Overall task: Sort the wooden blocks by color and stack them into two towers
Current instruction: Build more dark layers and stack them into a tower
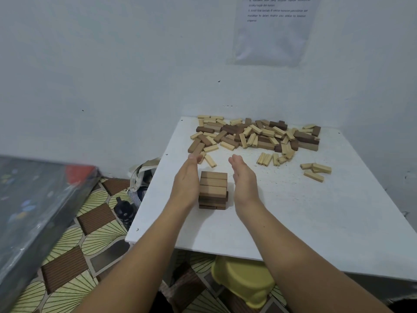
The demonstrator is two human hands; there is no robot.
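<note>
Under the near edge of the worktop [293, 211] a yellow basin [243, 281] shows only in part: the worktop covers its far side and the right forearm crosses it. Both forearms are cut off by the bottom of the view.

Near the left edge, about midway back, stands a low tower of brown blocks [213, 190], three blocks side by side on top. Its lower layers are dark and hard to count. The left hand [186, 184] stands edge-on with straight, released fingers [194, 158] and hides the tower's left side. The palm lies against that side or just beside it; I cannot tell which. The right hand [244, 179] faces it from the other side, its fingers [235, 160] also straight and grasping nothing, with a strip of bare worktop showing between it and the tower. Both sets of fingertips reach past the tower's far side.

Just beyond the left fingertips lies a pale block [210, 160]; whether they touch it cannot be made out. Toward the right edge sits a small cluster of pale blocks [317, 171].

Along the far edge spreads a jumbled pile of pale and brown blocks [252, 134], many overlapping and half buried.

On the wall behind hangs a sheet of paper [273, 30], its top cut off and its print too blurred to read.
</note>
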